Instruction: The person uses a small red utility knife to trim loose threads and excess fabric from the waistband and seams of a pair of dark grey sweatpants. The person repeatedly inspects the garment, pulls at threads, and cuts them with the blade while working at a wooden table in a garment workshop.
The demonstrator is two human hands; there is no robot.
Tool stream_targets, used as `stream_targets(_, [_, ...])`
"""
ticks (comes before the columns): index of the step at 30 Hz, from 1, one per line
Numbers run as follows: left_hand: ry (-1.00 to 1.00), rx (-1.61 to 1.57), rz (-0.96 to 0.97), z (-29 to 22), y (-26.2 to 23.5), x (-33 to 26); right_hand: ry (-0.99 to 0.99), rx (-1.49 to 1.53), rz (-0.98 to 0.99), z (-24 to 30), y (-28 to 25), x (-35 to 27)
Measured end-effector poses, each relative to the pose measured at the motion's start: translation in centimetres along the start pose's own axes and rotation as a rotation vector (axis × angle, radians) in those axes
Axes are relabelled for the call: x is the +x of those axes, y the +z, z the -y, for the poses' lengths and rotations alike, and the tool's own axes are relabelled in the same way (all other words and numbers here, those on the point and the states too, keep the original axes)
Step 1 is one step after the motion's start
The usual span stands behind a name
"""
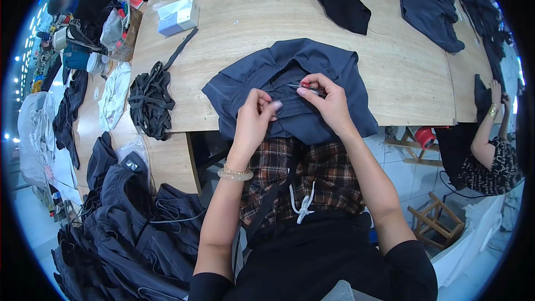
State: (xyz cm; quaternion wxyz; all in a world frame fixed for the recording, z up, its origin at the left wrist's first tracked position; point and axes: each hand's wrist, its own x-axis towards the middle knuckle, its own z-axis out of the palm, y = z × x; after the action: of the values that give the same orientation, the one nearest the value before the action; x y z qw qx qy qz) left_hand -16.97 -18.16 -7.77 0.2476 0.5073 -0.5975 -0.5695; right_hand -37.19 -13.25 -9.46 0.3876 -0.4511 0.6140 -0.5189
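Note:
A dark blue-grey garment [329,114] with a gathered elastic waistband lies bunched at the table's near edge, partly over my lap. Its waist opening faces up between my hands. My right hand [329,99] grips a small pointed tool [293,85] with a red part, its thin metal tip reaching left over the opening; the fingers cover most of it. On the left side of the waistband, my left hand [258,112] is closed with thumb and fingertips together. Whatever lies between those fingertips is too small to make out.
A heap of dark cord or strap [151,100] and a tissue box [178,17] sit on the wooden table [223,50]. Dark garments [128,228] pile up at lower left; more lie along the far edge. Another person [487,156] works at right, near a wooden stool [437,220].

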Motion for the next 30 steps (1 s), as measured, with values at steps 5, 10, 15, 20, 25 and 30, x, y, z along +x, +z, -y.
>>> stream_targets(5, [0.364, 0.478, -0.034, 0.2, 0.2, -1.2, 0.016, 0.006, 0.016, 0.4, -0.1, 0.0])
stream_targets(10, [0.457, 0.510, -0.071, -0.8, 0.1, -0.3, -0.036, -0.105, 0.028, 1.1, -0.2, -0.3])
stream_targets(15, [0.351, 0.488, -0.056, -1.5, -0.1, 0.1, -0.244, -0.456, 0.000, 2.5, -0.9, -0.9])
stream_targets(20, [0.324, 0.501, -0.072, -1.6, 0.0, 0.1, -0.334, -0.667, 0.111, 3.1, -1.0, -1.2])
stream_targets(25, [0.332, 0.499, -0.074, -1.3, 0.0, 0.0, -0.362, -0.783, 0.198, 4.0, -0.7, -0.4])
stream_targets(30, [0.370, 0.474, -0.087, -1.0, 0.1, -0.2, -0.363, -0.820, 0.270, 4.2, -0.5, 0.3])
